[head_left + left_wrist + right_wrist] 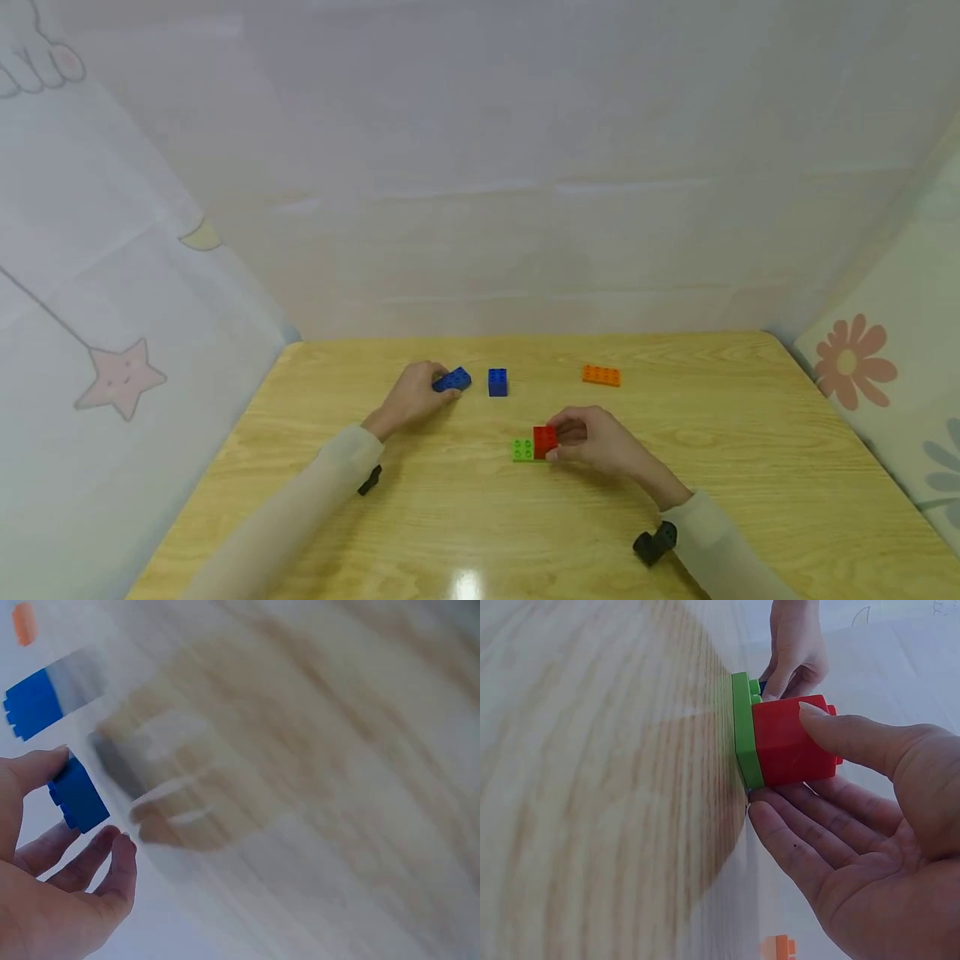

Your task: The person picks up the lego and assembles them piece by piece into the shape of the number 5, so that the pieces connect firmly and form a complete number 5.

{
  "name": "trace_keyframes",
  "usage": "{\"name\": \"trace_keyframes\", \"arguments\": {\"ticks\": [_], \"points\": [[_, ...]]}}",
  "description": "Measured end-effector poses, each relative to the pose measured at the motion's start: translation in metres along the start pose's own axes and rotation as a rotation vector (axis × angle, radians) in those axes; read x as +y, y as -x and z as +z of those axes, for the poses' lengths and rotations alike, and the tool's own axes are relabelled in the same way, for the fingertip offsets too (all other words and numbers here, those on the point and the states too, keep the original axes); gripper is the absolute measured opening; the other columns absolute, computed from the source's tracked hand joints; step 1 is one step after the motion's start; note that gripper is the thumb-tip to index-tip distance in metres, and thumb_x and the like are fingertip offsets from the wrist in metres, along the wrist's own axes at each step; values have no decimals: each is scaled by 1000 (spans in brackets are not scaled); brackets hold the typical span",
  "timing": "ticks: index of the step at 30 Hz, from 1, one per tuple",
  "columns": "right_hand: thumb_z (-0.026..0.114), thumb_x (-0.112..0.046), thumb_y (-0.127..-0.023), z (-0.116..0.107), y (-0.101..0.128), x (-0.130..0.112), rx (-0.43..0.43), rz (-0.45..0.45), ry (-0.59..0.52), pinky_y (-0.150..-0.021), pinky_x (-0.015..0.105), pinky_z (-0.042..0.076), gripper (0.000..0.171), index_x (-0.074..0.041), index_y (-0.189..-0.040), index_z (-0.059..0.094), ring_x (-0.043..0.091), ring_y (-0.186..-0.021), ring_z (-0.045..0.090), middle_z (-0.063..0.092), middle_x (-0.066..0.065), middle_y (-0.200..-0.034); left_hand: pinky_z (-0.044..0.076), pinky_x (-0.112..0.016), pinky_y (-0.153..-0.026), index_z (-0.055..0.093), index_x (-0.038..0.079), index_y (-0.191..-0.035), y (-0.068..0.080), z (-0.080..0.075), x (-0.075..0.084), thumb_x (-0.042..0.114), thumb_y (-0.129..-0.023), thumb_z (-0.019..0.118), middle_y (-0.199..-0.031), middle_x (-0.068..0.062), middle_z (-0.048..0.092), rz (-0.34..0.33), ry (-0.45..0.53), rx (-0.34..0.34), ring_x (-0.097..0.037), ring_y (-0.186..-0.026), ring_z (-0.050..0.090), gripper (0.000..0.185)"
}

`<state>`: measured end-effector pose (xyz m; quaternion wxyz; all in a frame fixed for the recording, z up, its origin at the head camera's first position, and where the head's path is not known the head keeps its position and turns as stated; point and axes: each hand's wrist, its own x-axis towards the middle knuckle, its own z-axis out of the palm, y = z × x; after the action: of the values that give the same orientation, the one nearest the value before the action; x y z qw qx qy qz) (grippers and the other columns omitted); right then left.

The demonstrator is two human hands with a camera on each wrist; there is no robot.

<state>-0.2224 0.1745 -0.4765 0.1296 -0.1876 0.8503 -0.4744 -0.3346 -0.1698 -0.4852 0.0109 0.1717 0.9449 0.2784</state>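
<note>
My left hand (414, 395) pinches a blue brick (453, 381) between thumb and fingers, lifted a little off the wooden table (480, 500); the left wrist view shows that blue brick (77, 795) tilted in my fingertips (45, 761). My right hand (592, 437) holds a red brick (545, 440) that sits on a flat green brick (522, 450) at the table's middle. In the right wrist view my thumb (847, 735) lies on the red brick (787, 742) and my fingers reach under it beside the green brick (744, 727).
A second blue brick (497, 382) stands just right of my left hand, also in the left wrist view (31, 703). An orange brick (602, 376) lies at the back right. Pale printed cloth walls (120, 275) close in the table's back and sides.
</note>
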Motion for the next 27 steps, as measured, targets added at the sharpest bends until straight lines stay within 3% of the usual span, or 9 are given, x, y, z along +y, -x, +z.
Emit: {"name": "trace_keyframes", "arguments": {"ticks": [4, 13, 21, 27], "points": [[82, -24, -93, 0, 1, 0, -1, 5, 1, -98, 42, 61, 39, -7, -125, 70, 25, -114, 72, 75, 8, -123, 60, -48, -99, 74, 3, -128, 4, -4, 3, 27, -95, 80, -128, -13, 75, -11, 87, -6, -29, -118, 70, 41], [83, -23, -92, 0, 2, -2, -1, 1, 7, -97, 41, 62, 40, -6, -126, 70, 25, -113, 72, 75, 9, -123, 62, -42, -89, 76, 10, -127, 17, -19, 17, 27, -90, 85, -124, -10, 77, -26, 165, 56, -23, -103, 73, 41], [81, -25, -94, 1, 1, 3, -8, -11, -8, -96, 36, 62, 40, -6, -127, 70, 25, -114, 73, 75, 9, -124, 62, -42, -96, 76, 17, -126, 29, -16, 27, 27, -92, 84, -127, -6, 74, 63, 244, 29, -23, -108, 72, 36], [80, -23, -95, 1, 0, 4, -16, -14, -55, -94, 32, 62, 42, -3, -130, 68, 28, -117, 72, 73, 13, -127, 63, -38, -89, 78, 20, -123, 35, -12, 39, 26, -88, 87, -121, -2, 77, 63, 304, 12, -19, -103, 74, 37]]}}
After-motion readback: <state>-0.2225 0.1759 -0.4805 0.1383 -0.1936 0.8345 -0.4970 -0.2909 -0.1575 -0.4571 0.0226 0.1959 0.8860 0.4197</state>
